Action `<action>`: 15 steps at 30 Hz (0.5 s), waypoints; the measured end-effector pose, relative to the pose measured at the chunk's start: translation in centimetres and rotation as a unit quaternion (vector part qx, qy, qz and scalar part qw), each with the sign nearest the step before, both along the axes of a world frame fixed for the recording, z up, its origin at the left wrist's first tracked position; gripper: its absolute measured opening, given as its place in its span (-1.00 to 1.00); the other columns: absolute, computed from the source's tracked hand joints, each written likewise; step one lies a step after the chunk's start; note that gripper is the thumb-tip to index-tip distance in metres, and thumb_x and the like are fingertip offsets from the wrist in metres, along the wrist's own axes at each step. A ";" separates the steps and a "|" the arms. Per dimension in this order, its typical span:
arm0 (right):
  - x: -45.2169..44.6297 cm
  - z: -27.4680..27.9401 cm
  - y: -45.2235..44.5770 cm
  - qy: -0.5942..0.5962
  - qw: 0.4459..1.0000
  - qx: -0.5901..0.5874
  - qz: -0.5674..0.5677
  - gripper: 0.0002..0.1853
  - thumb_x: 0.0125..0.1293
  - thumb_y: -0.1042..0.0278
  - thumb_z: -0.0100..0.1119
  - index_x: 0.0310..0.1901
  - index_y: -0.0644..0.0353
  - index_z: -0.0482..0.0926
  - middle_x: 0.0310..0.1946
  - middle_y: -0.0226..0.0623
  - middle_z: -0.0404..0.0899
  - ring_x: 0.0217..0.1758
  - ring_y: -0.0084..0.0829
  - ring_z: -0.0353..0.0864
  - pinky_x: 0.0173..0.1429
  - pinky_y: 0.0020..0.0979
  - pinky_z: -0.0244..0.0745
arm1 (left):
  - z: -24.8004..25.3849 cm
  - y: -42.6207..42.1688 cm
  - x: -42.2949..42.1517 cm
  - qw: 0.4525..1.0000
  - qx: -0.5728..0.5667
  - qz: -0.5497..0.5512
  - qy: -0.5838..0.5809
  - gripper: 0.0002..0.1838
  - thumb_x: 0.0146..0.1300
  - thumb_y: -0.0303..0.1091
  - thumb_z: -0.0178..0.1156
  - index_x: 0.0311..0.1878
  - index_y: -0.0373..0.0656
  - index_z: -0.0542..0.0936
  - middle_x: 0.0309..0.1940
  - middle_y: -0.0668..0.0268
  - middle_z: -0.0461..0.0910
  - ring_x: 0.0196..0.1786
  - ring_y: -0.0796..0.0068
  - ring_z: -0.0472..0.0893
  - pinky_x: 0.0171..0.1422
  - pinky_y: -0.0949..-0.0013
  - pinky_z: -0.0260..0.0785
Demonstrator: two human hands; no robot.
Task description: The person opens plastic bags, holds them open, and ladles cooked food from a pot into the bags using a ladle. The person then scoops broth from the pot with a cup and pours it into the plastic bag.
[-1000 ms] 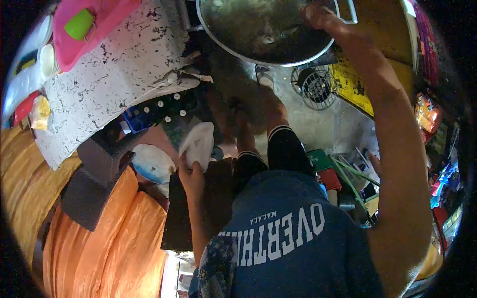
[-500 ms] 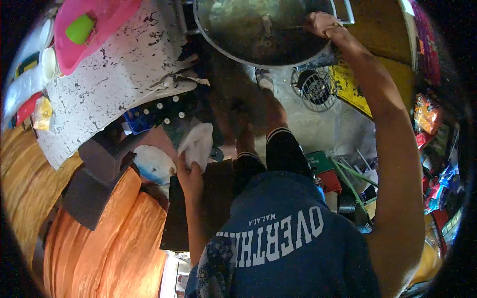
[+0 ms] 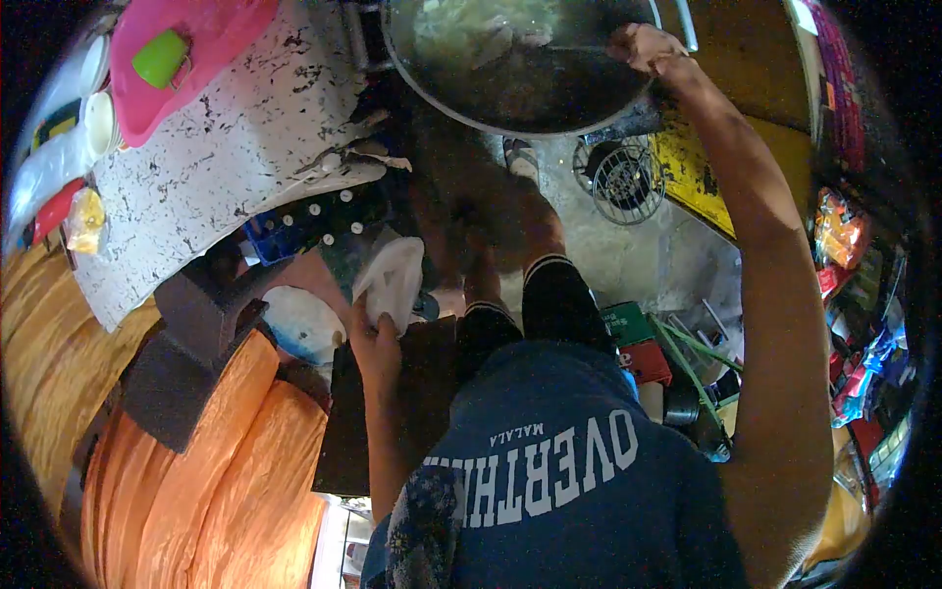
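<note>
My left hand (image 3: 378, 344) is closed on a whitish, see-through plastic bag (image 3: 394, 280), held upright above a dark surface. My right hand (image 3: 648, 47) reaches over the right rim of a large metal pot (image 3: 549, 131). Its fingers are wrapped round a thin-handled utensil (image 3: 579, 48), whose handle runs left across the pot. The utensil's far end lies among pale food (image 3: 481, 29) in murky liquid, so its shape is unclear.
A white, black-flecked tabletop (image 3: 235, 147) at left bears a pink basin (image 3: 137, 108) with a green cup (image 3: 160, 59). Orange cloth (image 3: 216, 481) lies lower left. A round wire fan guard (image 3: 628, 180) stands on the floor below the pot. Packets (image 3: 842, 231) crowd the right.
Inside the pot, the utensil and pale food have shifted, with more food showing at the surface. My right hand has moved slightly right. My left hand keeps the bag in nearly the same place.
</note>
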State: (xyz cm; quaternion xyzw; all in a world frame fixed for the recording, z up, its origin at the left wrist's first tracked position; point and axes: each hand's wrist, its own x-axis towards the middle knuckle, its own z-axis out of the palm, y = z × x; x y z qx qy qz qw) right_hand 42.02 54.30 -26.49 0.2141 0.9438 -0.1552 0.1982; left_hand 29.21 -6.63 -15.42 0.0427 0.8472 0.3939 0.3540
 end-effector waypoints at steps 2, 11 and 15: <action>0.6 -1.7 1.8 -0.005 0.999 -0.035 0.036 -0.77 0.25 0.17 0.10 -0.26 0.15 0.57 -0.34 -0.14 0.63 -0.27 -0.06 0.59 -0.10 -0.21 0.50 | 0.1 0.2 -0.1 1.000 -0.005 0.005 -0.001 -0.44 0.16 -0.56 -0.02 0.30 -0.37 0.30 0.18 -0.01 0.39 0.14 0.24 0.49 0.12 0.35 0.39; -1.2 -4.2 -1.4 -0.062 0.991 0.058 0.103 -0.75 0.21 0.28 0.04 -0.22 0.24 0.63 -0.19 -0.05 0.66 -0.09 -0.14 0.67 -0.02 -0.18 0.56 | -0.2 -0.2 0.0 0.993 -0.065 0.063 -0.071 -0.45 0.17 -0.57 0.01 0.29 -0.37 0.31 0.09 0.02 0.46 0.04 0.32 0.52 0.09 0.37 0.39; -0.7 -8.5 -3.3 0.012 0.996 0.036 -0.075 -0.79 0.14 0.37 0.06 -0.25 0.20 0.64 -0.21 -0.13 0.66 -0.16 -0.17 0.68 -0.09 -0.25 0.58 | -2.6 -3.4 0.4 0.999 -0.030 0.024 -0.037 -0.45 0.18 -0.59 0.00 0.29 -0.39 0.30 0.13 0.02 0.43 0.11 0.30 0.50 0.12 0.37 0.39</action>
